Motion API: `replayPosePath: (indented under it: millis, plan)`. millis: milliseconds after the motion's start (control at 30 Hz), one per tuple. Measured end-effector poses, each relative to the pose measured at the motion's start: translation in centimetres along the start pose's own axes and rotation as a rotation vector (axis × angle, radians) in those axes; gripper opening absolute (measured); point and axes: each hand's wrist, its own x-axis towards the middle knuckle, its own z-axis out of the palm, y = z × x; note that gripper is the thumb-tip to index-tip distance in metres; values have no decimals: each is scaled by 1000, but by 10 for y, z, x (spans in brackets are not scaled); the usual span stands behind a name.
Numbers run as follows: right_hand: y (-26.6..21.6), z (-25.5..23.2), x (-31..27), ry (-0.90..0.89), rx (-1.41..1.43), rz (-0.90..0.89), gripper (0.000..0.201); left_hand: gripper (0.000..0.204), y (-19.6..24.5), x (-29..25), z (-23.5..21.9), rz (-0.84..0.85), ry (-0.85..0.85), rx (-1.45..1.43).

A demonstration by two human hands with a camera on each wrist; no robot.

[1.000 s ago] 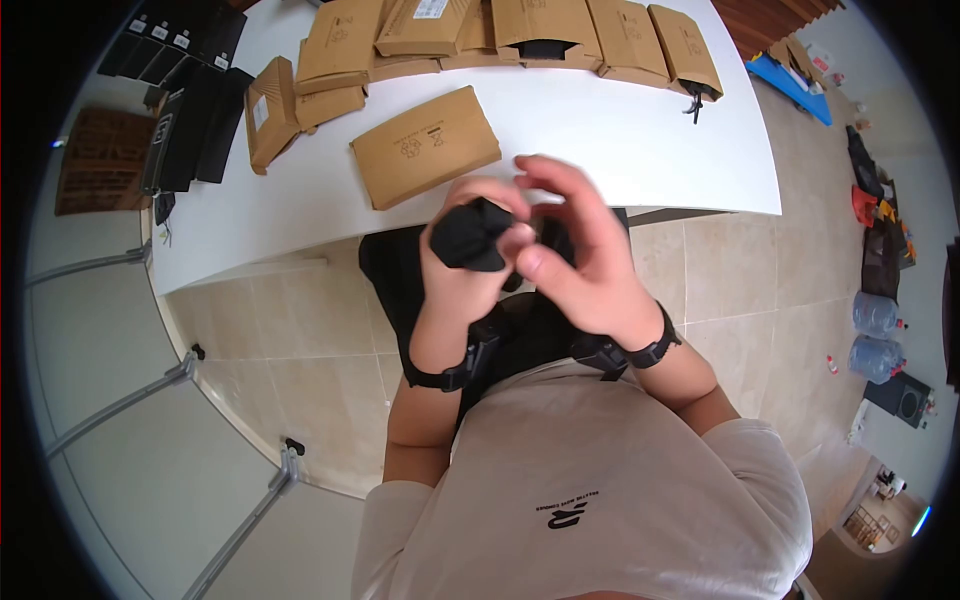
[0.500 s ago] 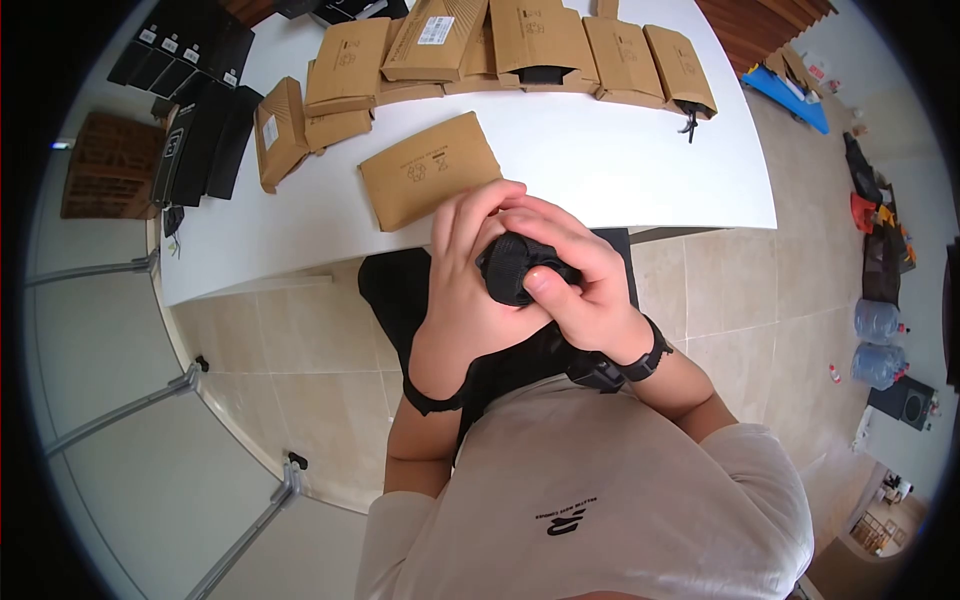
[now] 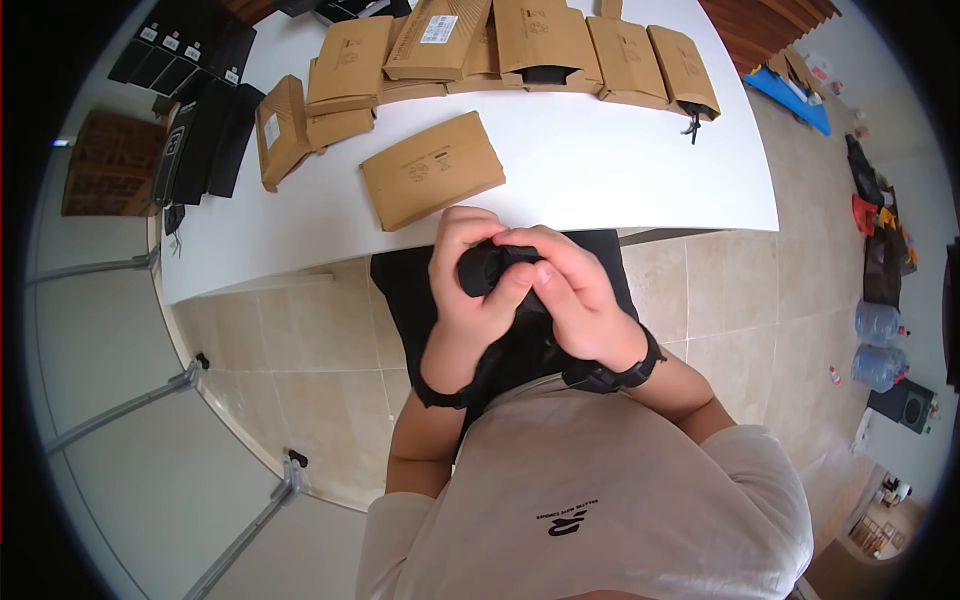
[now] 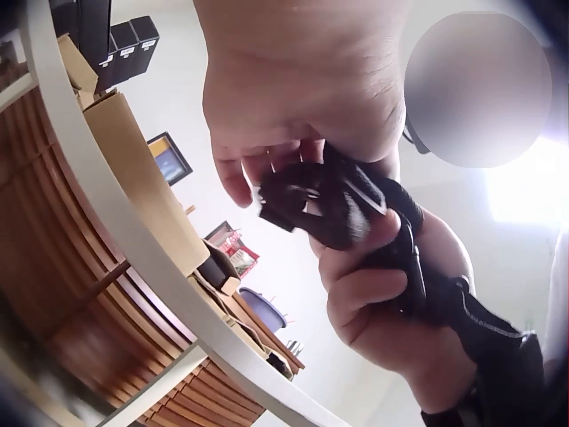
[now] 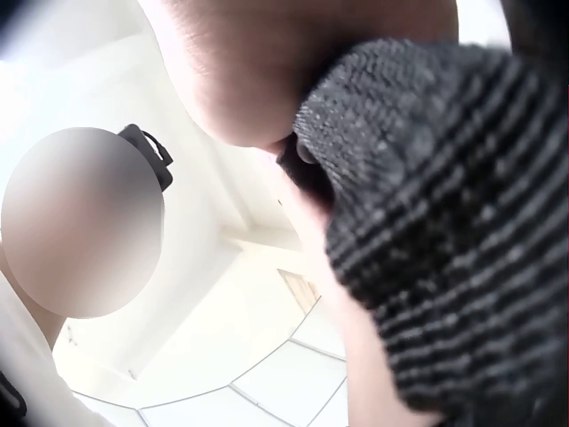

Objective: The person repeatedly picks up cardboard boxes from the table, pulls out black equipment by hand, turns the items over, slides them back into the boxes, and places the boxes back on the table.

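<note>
Both hands are brought together at the table's near edge, around a bundled black strap (image 3: 479, 268) of ribbed fabric. My left hand (image 3: 462, 300) curls round its left side, fingers over the far side. On the other side, the right hand (image 3: 582, 300) grips it, and the two thumbs lie side by side on the near face. In the left wrist view the strap (image 4: 342, 209) is folded into a loop, with the right fingers (image 4: 364, 289) curled below it. Ribbed fabric (image 5: 444, 222) fills much of the right wrist view. Fingers hide part of the bundle.
A flat cardboard box (image 3: 435, 172) lies on the white table (image 3: 620, 170) just beyond the hands. More cardboard boxes (image 3: 545, 45) stand in a row at the back, one (image 3: 683, 75) with black cord sticking out. Black boxes (image 3: 195, 145) stack at the left end.
A second ago the left hand held the black bundle while the right hand's fingers were spread beside it. Both hands have since closed round it, and the bundle has turned, thumbs now meeting in front.
</note>
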Motion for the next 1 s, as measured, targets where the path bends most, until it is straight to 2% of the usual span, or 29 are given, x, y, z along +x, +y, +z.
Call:
replayPosePath:
  millis: [67,133,200,267,333,367,467,567,700,767,800,867,900,933,1000]
  plan:
    - [2,4,-1,-41,-52,-21,33,49,-1,-2,14,-16,182,-114]
    - [4,11,-1,50,-185,-153,39,54,3,4,16,-29,159,-62]
    - [7,6,-1,26,-204,-128,46,58,3,5,18,9,137,-135]
    - [8,0,4,-24,-433,-347,50,61,2,6,18,9,132,-162]
    - [13,1,0,-32,-430,-334,53,68,0,8,16,120,100,-67]
    - [16,3,-1,-31,-380,-351,53,76,1,8,13,137,88,1]
    - [14,6,-3,-30,-235,-349,53,78,3,11,11,153,52,48]
    - [12,5,-8,60,-101,-200,49,77,3,18,11,171,-16,71]
    - [15,1,-1,171,-136,-228,44,72,3,17,14,121,-39,121]
    - [9,0,-2,90,239,123,37,72,4,20,12,103,-20,126]
    - [5,-4,2,90,238,121,37,76,5,23,6,101,-36,168]
    - [-6,-19,16,-90,230,220,33,85,7,28,-11,99,-66,254]
    - [-16,-31,25,-169,292,367,34,94,2,27,-20,105,-28,271]
    - [-17,-39,34,-165,238,373,33,95,0,28,-32,116,14,252]
    - [-20,-57,61,-155,161,376,30,96,4,33,-56,118,71,472]
